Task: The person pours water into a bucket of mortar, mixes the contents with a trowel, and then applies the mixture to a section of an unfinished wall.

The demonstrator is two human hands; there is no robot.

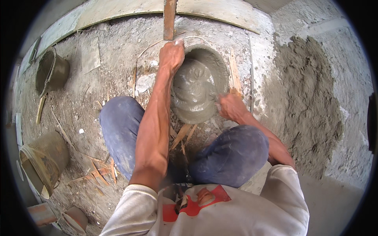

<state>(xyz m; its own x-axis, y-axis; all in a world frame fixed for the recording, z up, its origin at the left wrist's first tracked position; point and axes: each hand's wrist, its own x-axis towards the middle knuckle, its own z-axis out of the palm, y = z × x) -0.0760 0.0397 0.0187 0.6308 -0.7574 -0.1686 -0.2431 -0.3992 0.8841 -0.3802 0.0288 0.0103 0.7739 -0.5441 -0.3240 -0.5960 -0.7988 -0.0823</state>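
Between my knees and the far boards stands a round, mortar-caked tub (223,65) with wet grey cement mortar (193,92) inside, its surface shiny and swirled. My left hand (172,56) is closed at the tub's far left rim and appears to grip it. At the near right side of the tub, my right hand (232,107) is closed, slightly blurred. Whatever it holds reaches toward the mortar but cannot be made out.
A heap of grey mortar (307,106) lies on the right. On the left are a dark bucket (59,72) and a tipped, dirty bucket (53,151). A brown wooden post (169,19) stands just beyond my left hand. Wood splinters (182,135) litter the rough ground.
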